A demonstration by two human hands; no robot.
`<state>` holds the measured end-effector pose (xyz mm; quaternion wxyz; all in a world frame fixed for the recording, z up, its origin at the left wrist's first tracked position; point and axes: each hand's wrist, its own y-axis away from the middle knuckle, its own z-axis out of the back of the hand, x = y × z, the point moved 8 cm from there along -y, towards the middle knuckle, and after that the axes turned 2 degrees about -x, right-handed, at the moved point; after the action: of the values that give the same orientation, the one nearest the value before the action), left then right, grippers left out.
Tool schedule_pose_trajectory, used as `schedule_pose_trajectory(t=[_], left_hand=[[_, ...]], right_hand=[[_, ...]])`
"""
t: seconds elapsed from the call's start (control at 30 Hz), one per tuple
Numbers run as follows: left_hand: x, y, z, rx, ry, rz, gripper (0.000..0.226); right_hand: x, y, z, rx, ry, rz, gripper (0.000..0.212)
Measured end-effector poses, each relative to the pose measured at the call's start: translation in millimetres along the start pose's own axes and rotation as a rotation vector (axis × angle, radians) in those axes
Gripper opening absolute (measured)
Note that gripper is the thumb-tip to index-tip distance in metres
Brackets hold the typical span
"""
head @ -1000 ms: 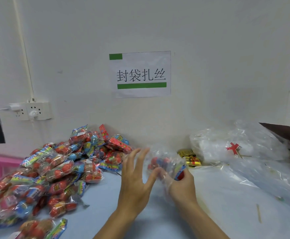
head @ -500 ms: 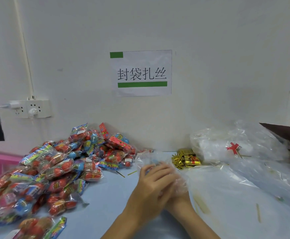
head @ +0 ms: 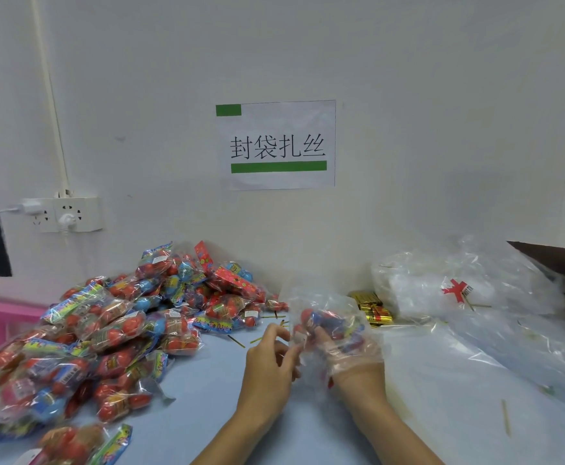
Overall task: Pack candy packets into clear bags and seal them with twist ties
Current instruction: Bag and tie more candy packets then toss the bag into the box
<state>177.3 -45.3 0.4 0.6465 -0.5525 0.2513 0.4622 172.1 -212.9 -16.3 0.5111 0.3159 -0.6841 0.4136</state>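
Head view: candy packet going into the clear bag, held above the bench.

Half a second ago the left hand [head: 267,360] lay over the bag; it has drawn back, fingers now pinching the bag's mouth. The right hand [head: 345,350] sits inside the clear bag [head: 324,307], fingers curled round the candy packet [head: 328,325]. Filling looks nearly done; tying comes next. The packet's long axis runs left-to-right, tilted, bag mouth toward the person.

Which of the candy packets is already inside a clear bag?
Only the candy packet in the right hand's grip, wrapped in the clear bag; the rest lie heaped on the table.
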Motion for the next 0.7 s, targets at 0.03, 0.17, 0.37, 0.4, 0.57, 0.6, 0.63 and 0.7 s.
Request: schedule_pose_trajectory(t=[0.03,0.17,0.37,0.4,0.57,0.6,0.63,0.7], left_hand=[[-0.7,-0.1,0.5,-0.009,-0.004,-0.012,0.017],[-6.9,5.4,-12.0,0.119,0.011,-0.022,0.024],[-23.3,12.3,-14.8,0.18,0.133,-0.095,0.01],[-20.9,10.3,-10.1,0.123,0.153,-0.069,0.007],[10.6,-1.6,5.8,-0.082,0.278,0.237,0.016],[16.1,-1.1,-0.5,-0.036,0.372,0.313,0.021],[20.4,0.5,-9.2,0.024,0.488,0.381,0.026],[20.6,7.6,-26.8,0.162,0.702,0.489,0.031]], right_hand=[[4.9,-2.1,2.6,-0.04,-0.017,0.048,0.019],[13.5,-1.8,24.5,-0.247,0.041,0.121,0.036],[14.0,-1.2,29.7,-0.282,0.018,0.122,0.03],[13.2,-2.1,26.6,-0.248,0.009,0.123,0.03],[10.2,-6.0,15.7,-0.143,-0.14,0.067,0.03],[7.4,-8.5,16.0,-0.133,-0.148,0.06,0.022],[6.0,-8.1,14.5,-0.122,-0.148,0.038,0.015],[3.9,-2.7,9.5,-0.072,-0.129,-0.011,0.032]])
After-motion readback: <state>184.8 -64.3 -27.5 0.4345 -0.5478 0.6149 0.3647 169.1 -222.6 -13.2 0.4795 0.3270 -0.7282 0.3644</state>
